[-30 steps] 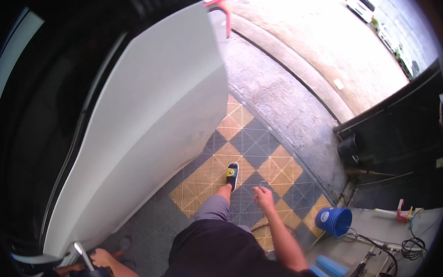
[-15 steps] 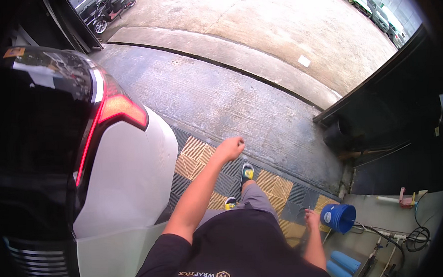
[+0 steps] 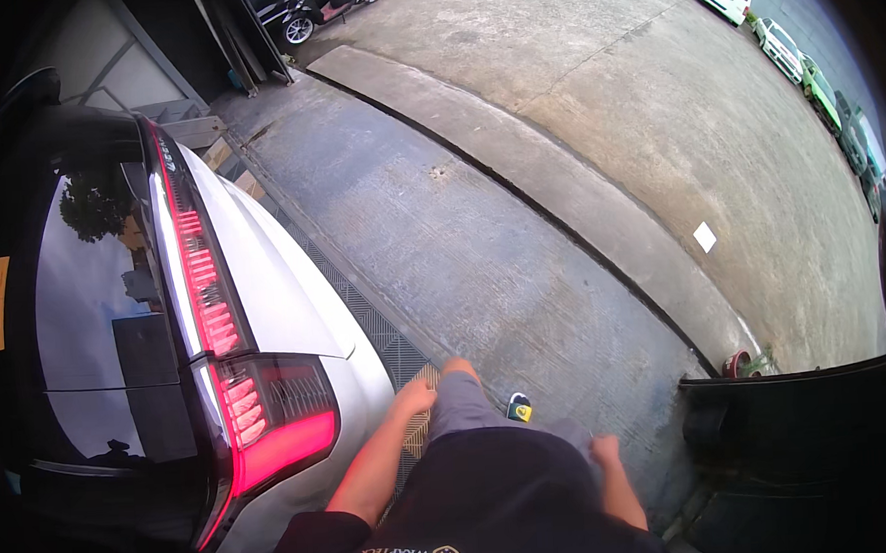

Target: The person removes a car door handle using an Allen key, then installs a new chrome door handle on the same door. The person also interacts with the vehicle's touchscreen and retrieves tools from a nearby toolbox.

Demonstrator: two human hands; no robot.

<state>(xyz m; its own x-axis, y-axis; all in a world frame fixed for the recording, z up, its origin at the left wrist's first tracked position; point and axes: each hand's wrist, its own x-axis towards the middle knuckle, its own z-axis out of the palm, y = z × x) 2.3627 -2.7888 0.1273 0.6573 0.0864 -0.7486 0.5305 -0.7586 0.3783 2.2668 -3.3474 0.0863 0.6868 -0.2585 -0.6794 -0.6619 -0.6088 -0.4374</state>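
My left hand (image 3: 416,396) hangs low beside the grey shorts (image 3: 462,408), its fingers curled in and nothing visible in them. Close on its left is the rear corner of a white car (image 3: 363,366), with the lit red tail light (image 3: 283,435) further left; the hand looks apart from the car. On the other side, my right hand (image 3: 604,450) hangs by my right thigh. It is small and blurred, and its fingers cannot be made out. One dark shoe with a yellow patch (image 3: 519,409) shows past the shorts, on the concrete.
Grey concrete (image 3: 461,245) runs ahead to a dark drain slot (image 3: 518,177) and a raised strip (image 3: 558,170). A black panel (image 3: 802,438) stands at right, with a red pot (image 3: 736,363) by its corner. A motorbike (image 3: 324,7) and several parked cars (image 3: 782,48) are farther off.
I have moved ahead along the car, onto the concrete, and the view has shifted. My left hand has swung back and down. The blue bucket at the right has left the view.
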